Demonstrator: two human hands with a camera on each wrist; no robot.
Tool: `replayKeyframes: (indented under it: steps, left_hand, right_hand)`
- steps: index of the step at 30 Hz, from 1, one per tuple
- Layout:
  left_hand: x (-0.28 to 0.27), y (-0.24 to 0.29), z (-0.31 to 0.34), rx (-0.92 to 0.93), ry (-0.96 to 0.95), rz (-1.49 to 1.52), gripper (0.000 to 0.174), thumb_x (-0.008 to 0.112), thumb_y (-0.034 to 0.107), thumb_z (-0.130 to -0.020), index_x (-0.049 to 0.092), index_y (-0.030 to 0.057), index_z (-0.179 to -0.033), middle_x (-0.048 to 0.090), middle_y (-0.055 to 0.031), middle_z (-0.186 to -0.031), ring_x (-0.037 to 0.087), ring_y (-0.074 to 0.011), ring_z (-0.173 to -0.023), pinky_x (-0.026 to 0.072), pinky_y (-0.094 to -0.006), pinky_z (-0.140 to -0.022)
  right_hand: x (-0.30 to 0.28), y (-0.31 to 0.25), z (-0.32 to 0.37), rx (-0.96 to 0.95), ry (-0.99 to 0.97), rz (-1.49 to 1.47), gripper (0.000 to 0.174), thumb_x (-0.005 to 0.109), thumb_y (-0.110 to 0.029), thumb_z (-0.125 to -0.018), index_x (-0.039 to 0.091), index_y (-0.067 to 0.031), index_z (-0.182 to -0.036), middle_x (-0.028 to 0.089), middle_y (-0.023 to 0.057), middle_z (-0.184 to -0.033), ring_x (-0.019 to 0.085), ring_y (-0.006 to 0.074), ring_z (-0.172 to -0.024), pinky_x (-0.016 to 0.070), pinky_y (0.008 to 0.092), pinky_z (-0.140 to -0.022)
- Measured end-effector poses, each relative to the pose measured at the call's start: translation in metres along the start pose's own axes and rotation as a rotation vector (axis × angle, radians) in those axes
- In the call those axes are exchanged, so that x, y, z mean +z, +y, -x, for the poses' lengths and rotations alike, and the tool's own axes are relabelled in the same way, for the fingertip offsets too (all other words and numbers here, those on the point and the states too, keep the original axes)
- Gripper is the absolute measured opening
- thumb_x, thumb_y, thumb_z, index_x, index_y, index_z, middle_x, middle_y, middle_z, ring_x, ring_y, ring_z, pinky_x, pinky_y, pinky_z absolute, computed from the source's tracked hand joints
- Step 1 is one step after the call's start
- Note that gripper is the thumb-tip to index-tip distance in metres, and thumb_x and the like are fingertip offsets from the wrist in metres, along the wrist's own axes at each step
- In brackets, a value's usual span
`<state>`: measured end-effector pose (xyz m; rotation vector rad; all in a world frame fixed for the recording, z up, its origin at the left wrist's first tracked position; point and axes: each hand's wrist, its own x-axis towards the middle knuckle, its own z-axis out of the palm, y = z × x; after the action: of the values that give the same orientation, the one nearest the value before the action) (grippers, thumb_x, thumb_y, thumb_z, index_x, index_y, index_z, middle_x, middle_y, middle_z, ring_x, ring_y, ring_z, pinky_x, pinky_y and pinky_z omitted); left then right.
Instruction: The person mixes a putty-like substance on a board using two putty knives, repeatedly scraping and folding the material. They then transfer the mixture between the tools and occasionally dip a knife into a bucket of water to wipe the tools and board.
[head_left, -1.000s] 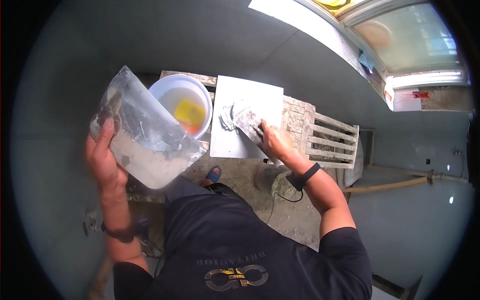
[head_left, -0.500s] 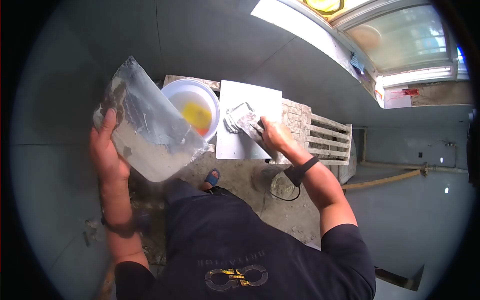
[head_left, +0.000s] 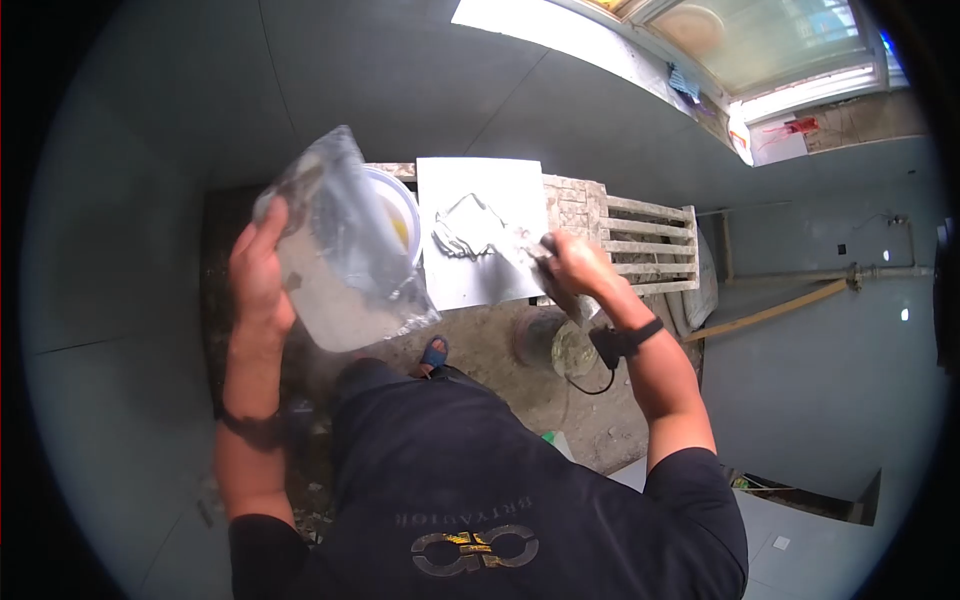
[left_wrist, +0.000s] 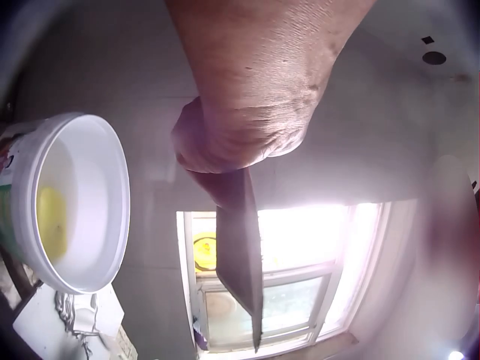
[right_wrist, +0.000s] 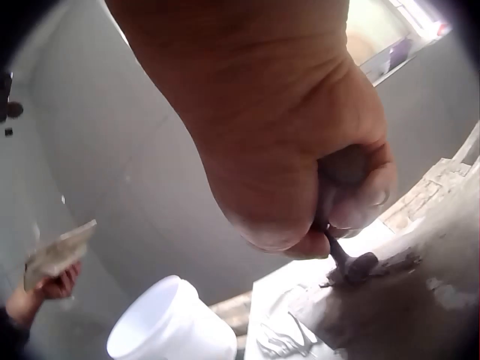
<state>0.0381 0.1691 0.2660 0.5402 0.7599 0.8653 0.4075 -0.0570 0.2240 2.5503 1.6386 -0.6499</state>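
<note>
My left hand (head_left: 262,268) grips the edge of a large tile (head_left: 335,290), thumb on its face, which carries grey smears and a clear film; the tile is tilted beside the bucket (head_left: 403,210). In the left wrist view the tile (left_wrist: 240,255) shows nearly edge-on below the hand. My right hand (head_left: 582,268) holds a metal trowel (head_left: 530,250) by its handle, over the right part of a white board (head_left: 480,285). Grey paste (head_left: 470,228) lies on that board. The right wrist view shows fingers curled round the trowel's dark handle (right_wrist: 341,161).
The bucket (left_wrist: 82,202) holds liquid and something yellow. A slatted wooden bench (head_left: 650,245) supports the board. A round container (head_left: 575,348) stands on the floor below. A window (head_left: 760,50) is at the upper right, and a wooden strip (head_left: 770,308) runs along the right.
The trowel has moved right, off the paste heap, with my right hand. My left hand has brought the tile rightward in the head view, where it covers more of the bucket.
</note>
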Motion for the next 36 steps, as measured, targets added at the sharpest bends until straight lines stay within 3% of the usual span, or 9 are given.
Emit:
replayKeyframes:
  steps: [2, 4, 7, 10, 16, 18, 23, 27, 36]
  left_hand:
    - [0.011, -0.01, -0.01, -0.094, -0.1, -0.045, 0.026, 0.056, 0.022, -0.1, 0.062, -0.0004, -0.112, 0.069, -0.0085, -0.107, 0.067, -0.0181, -0.093, 0.0544, -0.0324, -0.083]
    - [0.026, -0.027, -0.023, -0.157, -0.153, -0.08, 0.025, 0.056, 0.022, -0.101, 0.062, -0.0005, -0.11, 0.069, -0.0093, -0.105, 0.067, -0.0178, -0.09, 0.0551, -0.0317, -0.081]
    - [0.056, -0.052, -0.037, -0.219, -0.237, -0.169, 0.025, 0.055, 0.021, -0.101, 0.062, -0.0014, -0.11, 0.068, -0.0105, -0.103, 0.068, -0.0182, -0.088, 0.0562, -0.0322, -0.079]
    - [0.078, -0.076, -0.048, -0.289, -0.324, -0.216, 0.025, 0.055, 0.019, -0.101, 0.062, -0.003, -0.109, 0.068, -0.0115, -0.101, 0.068, -0.019, -0.087, 0.057, -0.0333, -0.079]
    - [0.135, -0.131, -0.049, -0.449, -0.419, -0.231, 0.029, 0.05, 0.018, -0.102, 0.06, -0.0055, -0.115, 0.068, -0.0144, -0.104, 0.069, -0.0218, -0.088, 0.0585, -0.0353, -0.08]
    - [0.149, -0.134, -0.042, -0.45, -0.46, -0.191, 0.031, 0.048, 0.019, -0.102, 0.059, -0.0055, -0.118, 0.068, -0.0153, -0.106, 0.069, -0.0225, -0.09, 0.0587, -0.0361, -0.082]
    - [0.162, -0.111, -0.025, -0.41, -0.574, -0.137, 0.036, 0.046, 0.025, -0.104, 0.057, -0.0048, -0.122, 0.067, -0.0154, -0.111, 0.068, -0.0226, -0.097, 0.0571, -0.0373, -0.087]
    - [0.153, -0.092, -0.024, -0.355, -0.602, -0.124, 0.036, 0.041, 0.023, -0.105, 0.055, -0.0057, -0.123, 0.066, -0.0156, -0.11, 0.068, -0.0219, -0.095, 0.0562, -0.0353, -0.085]
    - [0.148, -0.059, -0.027, -0.323, -0.646, 0.054, 0.042, 0.039, 0.027, -0.106, 0.05, -0.0052, -0.131, 0.061, -0.0177, -0.122, 0.063, -0.0268, -0.108, 0.0521, -0.0403, -0.094]
  right_hand:
    - [-0.011, 0.013, 0.017, 0.002, 0.184, -0.169, 0.029, 0.061, -0.018, -0.084, 0.059, 0.0002, -0.107, 0.067, 0.0236, -0.091, 0.064, 0.0429, -0.09, 0.0501, 0.0497, -0.082]
    - [-0.023, 0.034, 0.036, -0.05, 0.217, -0.345, 0.023, 0.063, -0.015, -0.085, 0.056, 0.0, -0.101, 0.059, 0.011, -0.072, 0.061, 0.0222, -0.064, 0.0499, 0.0359, -0.062]
    - [-0.046, 0.029, 0.074, 0.159, 0.047, -0.951, 0.019, 0.062, -0.016, -0.087, 0.054, -0.002, -0.098, 0.052, 0.0016, -0.065, 0.049, 0.0091, -0.05, 0.0404, 0.0258, -0.047]
    - [-0.044, 0.019, 0.095, 0.042, 0.172, -1.168, 0.016, 0.061, -0.015, -0.089, 0.053, -0.0037, -0.096, 0.052, -0.0021, -0.061, 0.042, 0.0043, -0.044, 0.0327, 0.0206, -0.042]
    - [-0.039, 0.002, 0.112, -0.143, 0.363, -1.436, 0.011, 0.063, -0.008, -0.091, 0.053, -0.0045, -0.092, 0.05, -0.0024, -0.06, 0.043, 0.0053, -0.044, 0.0342, 0.022, -0.042]
    - [-0.037, -0.008, 0.108, -0.17, 0.402, -1.377, 0.012, 0.065, -0.009, -0.09, 0.054, -0.006, -0.089, 0.051, -0.0026, -0.062, 0.043, 0.0039, -0.045, 0.034, 0.021, -0.042]
    - [-0.04, -0.004, 0.111, -0.219, 0.449, -0.982, 0.017, 0.072, -0.015, -0.087, 0.059, -0.0053, -0.088, 0.054, 0.0004, -0.073, 0.047, 0.0115, -0.069, 0.0422, 0.0285, -0.064]
    - [-0.038, -0.007, 0.111, -0.336, 0.425, -0.86, 0.018, 0.071, -0.016, -0.088, 0.058, -0.0044, -0.091, 0.055, 0.0045, -0.074, 0.05, 0.0151, -0.067, 0.0435, 0.0309, -0.064]
    - [-0.031, -0.009, 0.115, -0.115, 0.398, -0.716, 0.018, 0.07, -0.014, -0.084, 0.059, -0.0026, -0.093, 0.059, 0.0103, -0.076, 0.056, 0.0203, -0.068, 0.0463, 0.0342, -0.065]
